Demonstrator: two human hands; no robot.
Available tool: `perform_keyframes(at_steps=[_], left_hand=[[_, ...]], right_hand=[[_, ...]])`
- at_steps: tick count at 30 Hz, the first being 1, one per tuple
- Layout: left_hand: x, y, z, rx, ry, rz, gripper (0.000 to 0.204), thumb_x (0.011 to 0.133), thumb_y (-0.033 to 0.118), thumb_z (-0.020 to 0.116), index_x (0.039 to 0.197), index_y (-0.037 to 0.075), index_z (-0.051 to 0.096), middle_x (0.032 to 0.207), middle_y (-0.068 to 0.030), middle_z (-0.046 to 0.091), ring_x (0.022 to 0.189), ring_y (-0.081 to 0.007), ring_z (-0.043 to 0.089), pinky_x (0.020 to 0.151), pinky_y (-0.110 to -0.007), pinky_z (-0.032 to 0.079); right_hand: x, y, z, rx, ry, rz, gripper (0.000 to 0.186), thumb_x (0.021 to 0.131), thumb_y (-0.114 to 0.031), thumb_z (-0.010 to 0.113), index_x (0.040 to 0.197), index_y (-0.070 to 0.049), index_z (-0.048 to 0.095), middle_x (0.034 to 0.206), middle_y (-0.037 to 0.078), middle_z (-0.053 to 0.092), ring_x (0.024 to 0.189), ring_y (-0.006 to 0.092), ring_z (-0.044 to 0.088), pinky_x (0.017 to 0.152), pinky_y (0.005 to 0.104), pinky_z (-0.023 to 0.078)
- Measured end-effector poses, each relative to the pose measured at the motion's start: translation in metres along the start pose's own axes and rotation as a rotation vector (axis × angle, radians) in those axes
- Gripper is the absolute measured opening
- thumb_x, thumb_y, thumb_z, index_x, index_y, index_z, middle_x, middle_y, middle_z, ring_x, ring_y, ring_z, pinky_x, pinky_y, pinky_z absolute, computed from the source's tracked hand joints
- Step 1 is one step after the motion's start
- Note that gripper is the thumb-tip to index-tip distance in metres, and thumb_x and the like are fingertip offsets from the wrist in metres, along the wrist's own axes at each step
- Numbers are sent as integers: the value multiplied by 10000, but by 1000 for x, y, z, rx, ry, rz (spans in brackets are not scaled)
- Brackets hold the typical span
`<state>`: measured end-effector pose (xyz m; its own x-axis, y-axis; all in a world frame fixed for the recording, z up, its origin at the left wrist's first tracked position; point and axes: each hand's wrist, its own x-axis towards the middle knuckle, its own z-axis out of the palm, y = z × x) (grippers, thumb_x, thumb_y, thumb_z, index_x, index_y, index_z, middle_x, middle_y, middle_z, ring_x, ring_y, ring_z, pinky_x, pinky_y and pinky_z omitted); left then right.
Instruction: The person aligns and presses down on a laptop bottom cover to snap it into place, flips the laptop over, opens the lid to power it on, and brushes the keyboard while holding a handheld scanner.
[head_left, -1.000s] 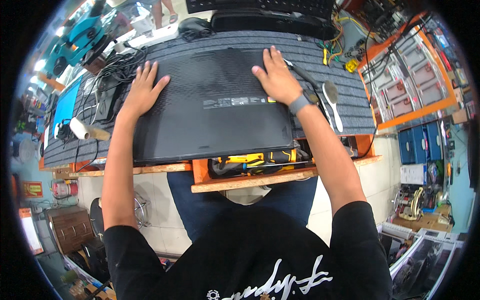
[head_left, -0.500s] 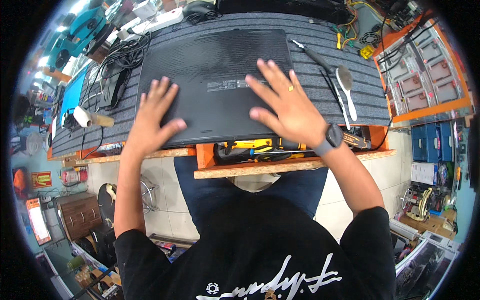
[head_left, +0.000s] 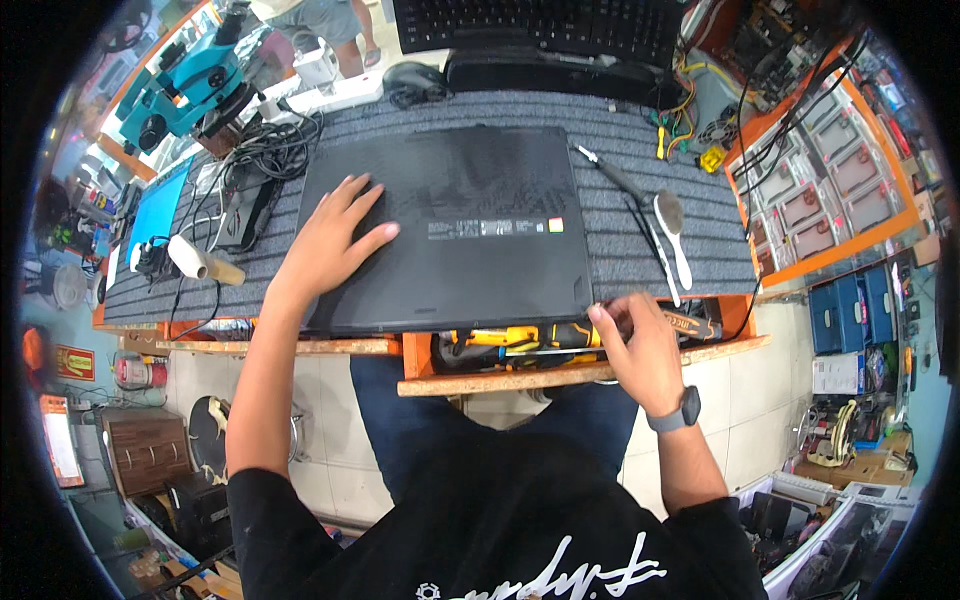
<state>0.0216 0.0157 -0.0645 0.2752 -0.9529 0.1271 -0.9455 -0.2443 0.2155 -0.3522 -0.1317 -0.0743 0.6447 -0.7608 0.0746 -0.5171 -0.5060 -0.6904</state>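
Observation:
A black laptop (head_left: 460, 272) lies bottom side up on a grey ribbed mat (head_left: 360, 110). My left hand (head_left: 338, 240) rests on its left part with fingers spread. My right hand (head_left: 643, 350) is closed at the front right corner, thumb and curled fingertips on the edge. Right of the laptop lie a grey-handled pointed tool (head_left: 610, 170), dark tweezers (head_left: 648, 240) and a white-handled brush (head_left: 672, 230). Left of it are tangled black cables (head_left: 260, 150) and a beige cylinder (head_left: 205, 262).
An open drawer (head_left: 500, 380) below holds yellow-black tools. A teal microscope (head_left: 175, 100), keyboard (head_left: 540, 25), power strip (head_left: 330, 95) and black mouse (head_left: 410, 85) stand behind. An orange-framed case (head_left: 830, 180) is right. Another person's legs (head_left: 350, 40) show at top.
My right hand has moved from the laptop's upper right down to its front corner and curled its fingers. My left hand stays spread on the left side, shifted slightly. The view has shifted.

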Motion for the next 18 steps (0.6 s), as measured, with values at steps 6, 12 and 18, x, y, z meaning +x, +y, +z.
perform_keyframes(at_steps=[6, 12, 18], left_hand=[[122, -32, 28, -79, 90, -30, 642, 948, 542, 511, 1247, -18, 605, 1314, -225, 558, 1228, -408, 519, 1026, -538, 405], [137, -27, 47, 29, 244, -54, 600, 904, 588, 549, 1000, 6, 660, 1075, -199, 616, 1049, -374, 583, 871, -520, 456], [156, -24, 25, -45, -25, -85, 876, 867, 775, 409, 947, -40, 717, 1033, -253, 672, 1042, -407, 621, 908, -509, 464]], right_hand=[[21, 23, 10, 469, -395, 319, 662, 987, -552, 496, 933, 92, 639, 754, 127, 685, 634, 153, 649, 578, 276, 496], [17, 16, 24, 735, -330, 408, 478, 992, -448, 561, 792, -15, 589, 634, 82, 610, 544, 117, 561, 512, 246, 429], [2, -14, 26, 851, -45, 342, 381, 969, -377, 614, 786, -44, 592, 612, 25, 551, 478, 96, 482, 452, 236, 376]])
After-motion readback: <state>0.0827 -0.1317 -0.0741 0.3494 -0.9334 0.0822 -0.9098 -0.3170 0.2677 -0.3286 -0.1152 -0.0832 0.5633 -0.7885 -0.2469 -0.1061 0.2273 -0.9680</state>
